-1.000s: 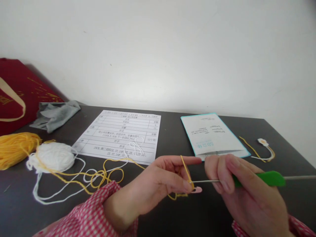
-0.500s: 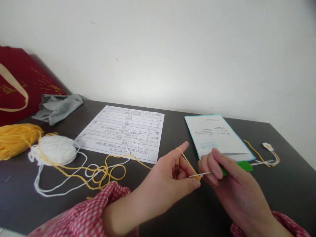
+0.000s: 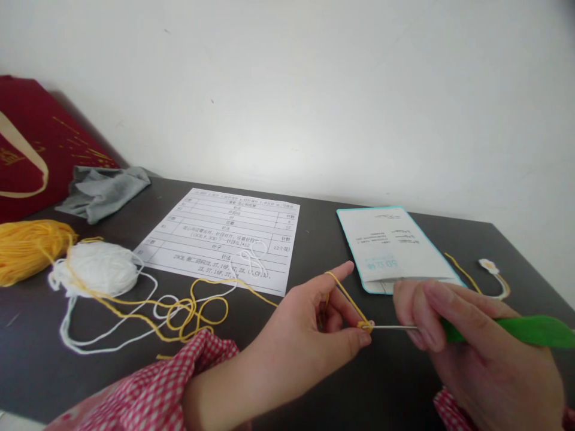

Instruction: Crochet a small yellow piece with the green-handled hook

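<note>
My left hand [image 3: 314,338] pinches a small piece of yellow crochet work [image 3: 366,325] between thumb and fingers. Yellow yarn [image 3: 348,297] runs taut from it up over my raised index finger. In my right hand [image 3: 476,347] is a crochet hook [image 3: 507,329] with a green handle, its metal shaft pointing left. The hook's tip meets the yellow work at my left fingertips. Loose yellow yarn trails left from my left hand to tangled loops [image 3: 193,311] on the table.
At the left lie a yellow yarn skein [image 3: 33,251], a white yarn ball [image 3: 103,269], a grey cloth [image 3: 105,191] and a red bag [image 3: 40,143]. Behind my hands are a printed sheet [image 3: 224,227] and a blue-edged booklet [image 3: 386,239]. A small white-and-yellow crocheted piece [image 3: 487,264] rests at the right.
My right hand has moved right and turned, drawing the hook back so its tip is now at the yellow work. My left hand has stayed nearly in place.
</note>
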The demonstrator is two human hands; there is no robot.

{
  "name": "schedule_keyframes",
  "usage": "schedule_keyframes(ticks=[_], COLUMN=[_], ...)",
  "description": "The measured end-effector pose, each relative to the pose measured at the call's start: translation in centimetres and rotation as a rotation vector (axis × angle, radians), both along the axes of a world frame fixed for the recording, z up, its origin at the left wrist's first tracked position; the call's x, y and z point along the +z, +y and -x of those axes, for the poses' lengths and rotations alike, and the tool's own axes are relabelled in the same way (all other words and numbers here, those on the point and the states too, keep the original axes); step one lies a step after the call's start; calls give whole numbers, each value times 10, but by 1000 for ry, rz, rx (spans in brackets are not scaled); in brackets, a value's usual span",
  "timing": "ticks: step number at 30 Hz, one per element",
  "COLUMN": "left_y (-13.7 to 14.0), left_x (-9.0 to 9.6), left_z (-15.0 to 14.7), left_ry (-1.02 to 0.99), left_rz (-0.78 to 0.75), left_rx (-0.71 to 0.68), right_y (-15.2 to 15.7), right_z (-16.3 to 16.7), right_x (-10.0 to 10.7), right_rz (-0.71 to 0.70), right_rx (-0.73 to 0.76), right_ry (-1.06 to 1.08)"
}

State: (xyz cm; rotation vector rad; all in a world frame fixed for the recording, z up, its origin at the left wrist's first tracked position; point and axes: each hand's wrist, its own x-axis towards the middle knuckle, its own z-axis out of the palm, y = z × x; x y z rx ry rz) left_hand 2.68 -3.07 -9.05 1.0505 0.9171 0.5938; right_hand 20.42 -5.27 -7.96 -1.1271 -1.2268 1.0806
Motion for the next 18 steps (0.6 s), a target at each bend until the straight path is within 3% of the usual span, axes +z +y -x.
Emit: schedule_keyframes(ticks=[5, 11, 18], left_y=[3, 2, 3], left_x=[3, 3, 1], left_z=[-1, -2, -3], left_ry=[-47, -57, -45], left_rz=[30, 54, 38], left_rx=[61, 106, 85], right_y=[3, 10, 10], right_z=[4, 10, 9], right_x=[-3, -11, -16], right_rz=[20, 228, 346], right_rx=[-26, -33, -1], right_ry=[102, 284, 390])
